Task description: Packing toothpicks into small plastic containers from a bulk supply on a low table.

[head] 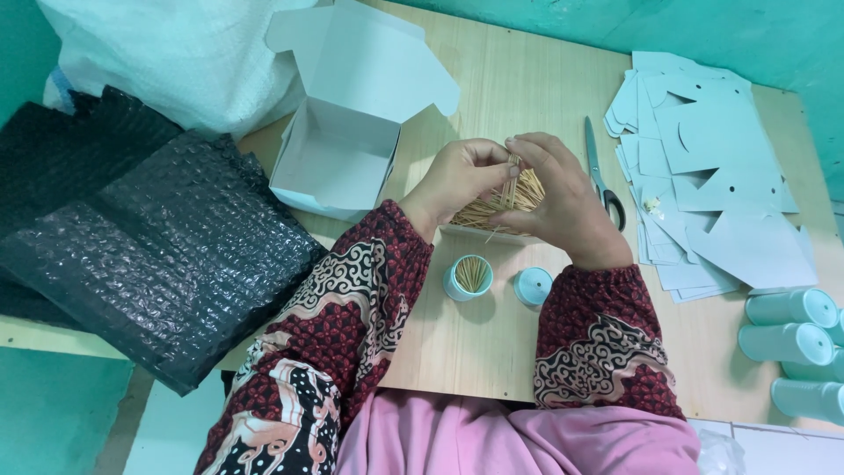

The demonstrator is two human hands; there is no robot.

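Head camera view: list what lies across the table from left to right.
Black bubble wrap → open white box → small cup of toothpicks → round lid → scissors → stack of flat white cardboard cutouts → capped teal containers lying on their sides.

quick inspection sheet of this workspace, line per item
surface: light wooden table, against a teal wall
job's things: bundle of toothpicks gathered over a shallow tray; small round container filled with toothpicks; its lid lies beside it
clutter: open white box; scissors; stack of flat white cut-outs; capped containers lying at the right edge; black bubble wrap; white sack
grippers: left hand and right hand pinch the bundle
cables: nothing seen
surroundings: nothing seen
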